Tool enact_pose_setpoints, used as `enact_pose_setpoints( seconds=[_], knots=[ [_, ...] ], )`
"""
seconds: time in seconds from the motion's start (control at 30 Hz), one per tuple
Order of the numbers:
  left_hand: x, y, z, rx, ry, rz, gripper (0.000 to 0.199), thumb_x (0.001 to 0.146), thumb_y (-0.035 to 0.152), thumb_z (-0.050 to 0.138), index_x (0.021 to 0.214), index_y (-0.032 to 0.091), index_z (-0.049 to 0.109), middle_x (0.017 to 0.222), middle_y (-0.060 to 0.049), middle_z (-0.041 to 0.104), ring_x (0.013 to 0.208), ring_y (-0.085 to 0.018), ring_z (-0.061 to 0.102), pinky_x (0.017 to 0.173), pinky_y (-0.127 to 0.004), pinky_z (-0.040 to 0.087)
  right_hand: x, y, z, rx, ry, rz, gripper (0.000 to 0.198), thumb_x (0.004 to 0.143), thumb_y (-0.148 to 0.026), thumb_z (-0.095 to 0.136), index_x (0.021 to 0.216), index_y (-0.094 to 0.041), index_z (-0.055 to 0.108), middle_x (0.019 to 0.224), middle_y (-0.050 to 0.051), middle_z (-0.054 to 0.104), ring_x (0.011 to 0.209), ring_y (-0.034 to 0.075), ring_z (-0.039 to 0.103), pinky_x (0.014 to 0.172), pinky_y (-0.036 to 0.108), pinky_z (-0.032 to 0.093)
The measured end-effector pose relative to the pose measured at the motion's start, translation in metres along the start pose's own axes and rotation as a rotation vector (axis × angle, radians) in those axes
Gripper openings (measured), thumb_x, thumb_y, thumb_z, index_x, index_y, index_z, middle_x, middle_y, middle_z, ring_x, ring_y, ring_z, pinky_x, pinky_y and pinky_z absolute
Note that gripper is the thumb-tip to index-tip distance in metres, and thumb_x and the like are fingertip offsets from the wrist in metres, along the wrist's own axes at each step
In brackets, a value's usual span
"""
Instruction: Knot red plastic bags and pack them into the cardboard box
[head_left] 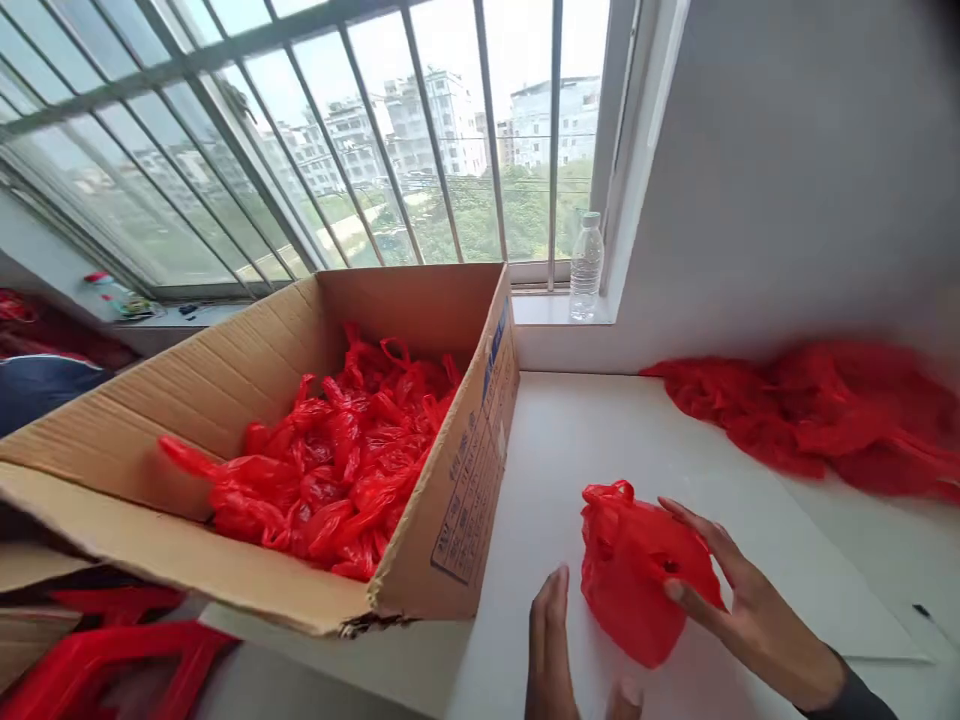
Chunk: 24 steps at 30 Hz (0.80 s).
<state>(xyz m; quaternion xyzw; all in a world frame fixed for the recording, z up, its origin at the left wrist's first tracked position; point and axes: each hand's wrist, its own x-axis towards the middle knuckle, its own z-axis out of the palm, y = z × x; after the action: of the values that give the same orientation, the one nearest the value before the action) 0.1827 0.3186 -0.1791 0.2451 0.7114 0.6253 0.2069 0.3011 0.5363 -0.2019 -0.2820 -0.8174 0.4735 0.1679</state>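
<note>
A bulging red plastic bag (637, 575) sits on the white tabletop, its crumpled top at the upper left. My right hand (750, 610) grips its right side, with the thumb on the front and the index finger along the upper right edge. The other fingers are partly hidden behind the bag. Left of the bag, my left hand (559, 655) is open, fingers up and thumb apart, not touching it. The lower part of that hand is cut off by the frame. Beside it stands an open cardboard box (457, 500) holding many knotted red plastic bags (337, 450).
Red mesh fabric (817, 410) is heaped along the wall at the right. A clear plastic bottle (587, 268) stands on the sill of the barred window. A dark pen-like item (922, 612) lies at the far right. A red plastic stool (135, 650) shows at lower left.
</note>
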Motion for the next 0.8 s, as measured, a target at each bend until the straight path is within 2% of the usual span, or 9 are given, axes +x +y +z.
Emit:
enact_pose_setpoints(
  seconds=[0.1, 0.2, 0.27, 0.3, 0.4, 0.5, 0.6, 0.7, 0.8],
  knots=[
    [0.03, -0.002, 0.027, 0.077, -0.097, 0.093, 0.103, 0.067, 0.064, 0.079, 0.153, 0.023, 0.04, 0.149, -0.019, 0.049, 0.137, -0.04, 0.044, 0.115, -0.053, 0.034, 0.008, -0.001, 0.011, -0.08, 0.039, -0.122, 0.049, 0.087, -0.052, 0.063, 0.134, -0.039, 0.058, 0.139, 0.004, 0.062, 0.141, 0.036, 0.045, 0.111, 0.059, 0.044],
    [0.057, 0.01, 0.035, 0.018, -0.198, 0.051, 0.051, 0.083, 0.059, 0.068, 0.119, 0.023, 0.071, 0.106, -0.015, 0.07, 0.097, -0.031, 0.063, 0.091, -0.043, 0.049, 0.014, -0.009, 0.001, 0.027, 0.085, -0.166, 0.028, 0.089, -0.051, 0.06, 0.11, -0.035, 0.07, 0.117, 0.003, 0.071, 0.121, 0.033, 0.062, 0.099, 0.046, 0.056],
    [0.066, 0.016, 0.033, -0.04, -0.188, 0.013, 0.042, 0.094, 0.057, 0.053, 0.091, 0.02, 0.072, 0.085, -0.009, 0.067, 0.08, -0.024, 0.061, 0.078, -0.036, 0.049, 0.013, -0.019, -0.011, 0.136, 0.156, -0.089, 0.025, 0.09, -0.052, 0.059, 0.101, -0.032, 0.07, 0.096, 0.002, 0.071, 0.095, 0.027, 0.07, 0.081, 0.036, 0.06],
    [0.069, 0.017, 0.03, -0.066, -0.164, -0.01, 0.044, 0.096, 0.057, 0.049, 0.088, 0.019, 0.07, 0.085, -0.008, 0.066, 0.08, -0.023, 0.06, 0.077, -0.034, 0.048, 0.013, -0.023, -0.017, 0.201, 0.197, -0.036, 0.025, 0.09, -0.052, 0.059, 0.097, -0.03, 0.069, 0.087, 0.002, 0.068, 0.082, 0.024, 0.068, 0.071, 0.032, 0.059],
    [0.075, 0.015, 0.021, -0.155, -0.074, -0.098, 0.041, 0.099, 0.056, 0.046, 0.113, 0.021, 0.063, 0.108, -0.009, 0.066, 0.104, -0.024, 0.062, 0.09, -0.033, 0.048, 0.016, -0.031, -0.033, 0.422, 0.324, 0.077, 0.026, 0.088, -0.053, 0.063, 0.091, -0.028, 0.068, 0.075, 0.0, 0.062, 0.066, 0.019, 0.061, 0.056, 0.028, 0.053],
    [0.081, 0.016, 0.017, -0.346, 0.038, -0.188, 0.038, 0.095, 0.052, 0.058, 0.12, 0.025, 0.063, 0.138, -0.009, 0.058, 0.127, -0.026, 0.054, 0.101, -0.033, 0.046, 0.02, -0.032, -0.043, 0.616, 0.384, 0.067, 0.02, 0.089, -0.047, 0.065, 0.089, -0.027, 0.064, 0.094, 0.001, 0.067, 0.087, 0.02, 0.066, 0.076, 0.031, 0.059],
    [0.086, 0.025, 0.019, -0.541, 0.043, -0.229, 0.028, 0.089, 0.048, 0.067, 0.105, 0.025, 0.07, 0.143, -0.005, 0.057, 0.128, -0.026, 0.055, 0.1, -0.034, 0.048, 0.02, -0.034, -0.045, 0.733, 0.332, -0.008, 0.013, 0.093, -0.038, 0.062, 0.087, -0.027, 0.06, 0.129, 0.003, 0.064, 0.128, 0.026, 0.056, 0.11, 0.047, 0.045],
    [0.09, 0.036, 0.022, -0.661, -0.056, -0.209, 0.023, 0.089, 0.046, 0.067, 0.09, 0.023, 0.07, 0.105, -0.006, 0.073, 0.118, -0.026, 0.062, 0.099, -0.038, 0.049, 0.018, -0.039, -0.042, 0.808, 0.228, -0.064, 0.007, 0.095, -0.035, 0.058, 0.096, -0.031, 0.064, 0.145, 0.002, 0.056, 0.143, 0.028, 0.043, 0.118, 0.055, 0.035],
    [0.094, 0.039, 0.024, -0.698, -0.204, -0.16, 0.022, 0.095, 0.043, 0.059, 0.088, 0.024, 0.068, 0.06, 0.0, 0.062, 0.084, -0.021, 0.069, 0.092, -0.038, 0.05, 0.019, -0.041, -0.038, 0.806, 0.212, -0.108, 0.012, 0.097, -0.036, 0.054, 0.104, -0.035, 0.065, 0.137, 0.001, 0.061, 0.149, 0.026, 0.031, 0.119, 0.055, 0.033]
  ],
)
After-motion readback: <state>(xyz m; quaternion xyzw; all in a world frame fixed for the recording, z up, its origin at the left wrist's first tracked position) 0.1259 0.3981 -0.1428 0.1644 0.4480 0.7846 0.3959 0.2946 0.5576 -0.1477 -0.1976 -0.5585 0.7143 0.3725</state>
